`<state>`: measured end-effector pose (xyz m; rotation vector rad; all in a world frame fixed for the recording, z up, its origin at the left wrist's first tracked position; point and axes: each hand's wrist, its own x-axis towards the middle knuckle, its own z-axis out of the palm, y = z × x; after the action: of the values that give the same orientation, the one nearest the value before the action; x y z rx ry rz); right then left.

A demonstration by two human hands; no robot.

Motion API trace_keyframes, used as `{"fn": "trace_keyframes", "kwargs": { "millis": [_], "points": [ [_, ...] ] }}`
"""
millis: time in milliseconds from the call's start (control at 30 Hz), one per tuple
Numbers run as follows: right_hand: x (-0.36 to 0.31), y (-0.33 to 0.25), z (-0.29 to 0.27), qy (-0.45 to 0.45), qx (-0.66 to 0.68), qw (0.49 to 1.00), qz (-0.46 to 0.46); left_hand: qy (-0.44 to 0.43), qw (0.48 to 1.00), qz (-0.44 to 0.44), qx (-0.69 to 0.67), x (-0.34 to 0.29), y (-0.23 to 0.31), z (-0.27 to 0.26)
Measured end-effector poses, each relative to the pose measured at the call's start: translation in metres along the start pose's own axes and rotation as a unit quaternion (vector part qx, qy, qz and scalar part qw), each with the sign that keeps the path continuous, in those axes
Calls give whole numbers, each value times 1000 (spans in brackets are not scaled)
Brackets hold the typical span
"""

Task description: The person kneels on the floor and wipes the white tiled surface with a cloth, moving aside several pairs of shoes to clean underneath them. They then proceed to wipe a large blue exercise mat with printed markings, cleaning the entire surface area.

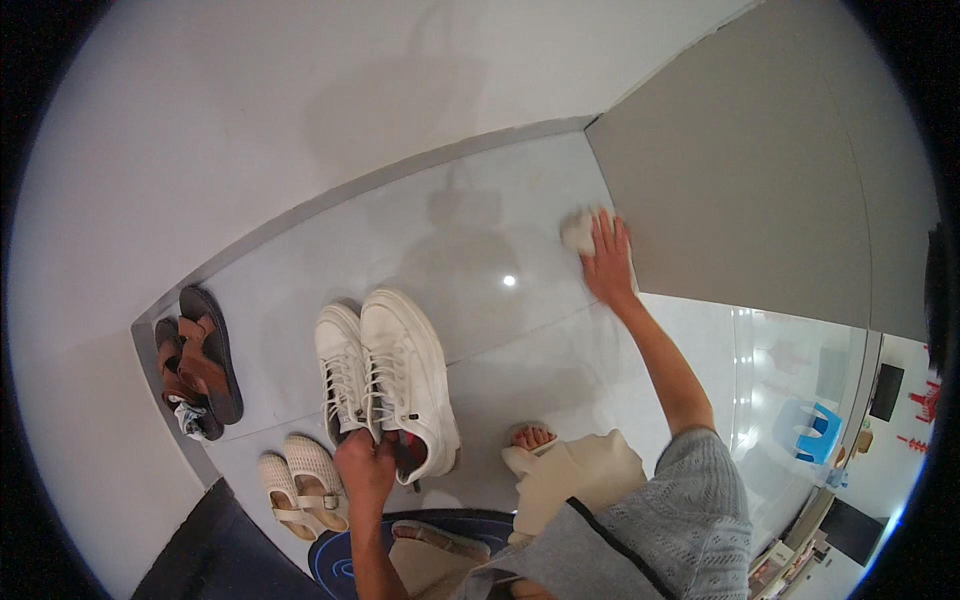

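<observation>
Left hand [366, 465] holds sneakers [412, 365] by openings [409, 452] — right hand [606, 262] on pale cloth [576, 232].

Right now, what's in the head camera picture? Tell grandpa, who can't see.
The left hand holds two white lace-up sneakers by their heels; the right hand is on a blurred pale wad, maybe cloth, over grey floor tiles. Brown sandals and woven cream shoes sit at left.
</observation>
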<state>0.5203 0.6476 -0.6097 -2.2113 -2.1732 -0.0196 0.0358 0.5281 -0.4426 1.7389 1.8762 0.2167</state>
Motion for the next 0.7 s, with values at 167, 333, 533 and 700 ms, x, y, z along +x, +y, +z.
{"fn": "trace_keyframes", "kwargs": {
  "millis": [167, 333, 533, 700],
  "points": [
    [131, -99, 22, 99, 110, 989, 1, 2, 1000, 25, -10, 7, -3, -3],
    [11, -197, -5, -81, 174, 943, -270, 28, 999, 31, 20, 6, 7, -6],
    [41, -102, 12, -47, 73, 988, -131, 32, 998, 31, 40, 4, 21, -5],
    [58, 13, 39, 54, 99, 993, -23, -3, 1000, 31, 4, 6, 14, -6]
  ]
}}
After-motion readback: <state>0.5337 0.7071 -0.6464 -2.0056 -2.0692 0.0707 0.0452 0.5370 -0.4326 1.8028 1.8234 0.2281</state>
